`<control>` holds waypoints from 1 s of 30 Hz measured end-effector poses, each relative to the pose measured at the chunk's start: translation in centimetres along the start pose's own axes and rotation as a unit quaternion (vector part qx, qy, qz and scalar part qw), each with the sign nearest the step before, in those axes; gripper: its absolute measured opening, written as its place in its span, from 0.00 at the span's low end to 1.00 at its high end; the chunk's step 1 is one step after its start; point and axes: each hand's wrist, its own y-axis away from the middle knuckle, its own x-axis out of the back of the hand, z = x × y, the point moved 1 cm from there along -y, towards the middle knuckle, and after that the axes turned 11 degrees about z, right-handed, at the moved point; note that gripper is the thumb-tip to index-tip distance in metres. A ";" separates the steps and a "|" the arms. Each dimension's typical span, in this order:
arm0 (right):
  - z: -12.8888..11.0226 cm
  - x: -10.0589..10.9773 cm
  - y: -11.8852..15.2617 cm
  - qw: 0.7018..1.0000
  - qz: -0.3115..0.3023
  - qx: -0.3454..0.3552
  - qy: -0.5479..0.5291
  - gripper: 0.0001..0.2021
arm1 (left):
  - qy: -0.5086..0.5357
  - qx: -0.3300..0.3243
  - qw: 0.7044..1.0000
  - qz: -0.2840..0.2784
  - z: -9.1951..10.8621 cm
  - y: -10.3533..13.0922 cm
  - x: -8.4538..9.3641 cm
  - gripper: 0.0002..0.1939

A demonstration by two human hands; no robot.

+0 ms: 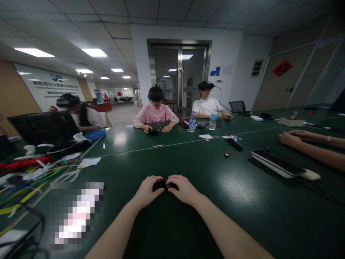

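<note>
A small black object [165, 184] rests at the green table's surface, right in front of me. Its exact kind is hard to make out, since my fingers cover much of it. My left hand [149, 191] curls around its left end, thumb on the near side and fingers over the top. From the other side, my right hand [184, 189] grips the right end in the same way. Both hands are closed, their fingertips almost meeting at the middle of the black object.
Left of my arms lies a blurred-out flat item [79, 214], beyond it tangled cables [35, 183] and a monitor [43, 135]. To the right are a phone on a white box [277, 163] and another person's hands [295, 138]. Water bottles [192, 121] and seated people are across the table [134, 162].
</note>
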 end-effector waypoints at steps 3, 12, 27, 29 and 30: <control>-0.2 0.1 0.0 1.000 0.002 0.002 0.000 0.14 | 0.001 0.000 1.000 -0.002 0.2 0.0 0.1 0.20; -0.2 0.5 0.0 0.999 0.002 -0.027 -0.025 0.12 | -0.005 0.009 1.000 -0.006 0.5 0.1 0.2 0.21; -0.1 0.3 -0.2 1.000 0.010 -0.015 -0.016 0.12 | -0.004 0.004 1.000 0.005 0.0 0.0 -0.2 0.22; -0.1 0.3 -0.1 1.000 0.011 -0.014 -0.013 0.12 | -0.003 0.005 1.000 0.004 0.1 0.0 -0.1 0.21; -0.1 0.3 -0.1 1.000 0.010 -0.014 -0.011 0.12 | -0.004 0.004 1.000 0.004 0.1 0.1 -0.1 0.21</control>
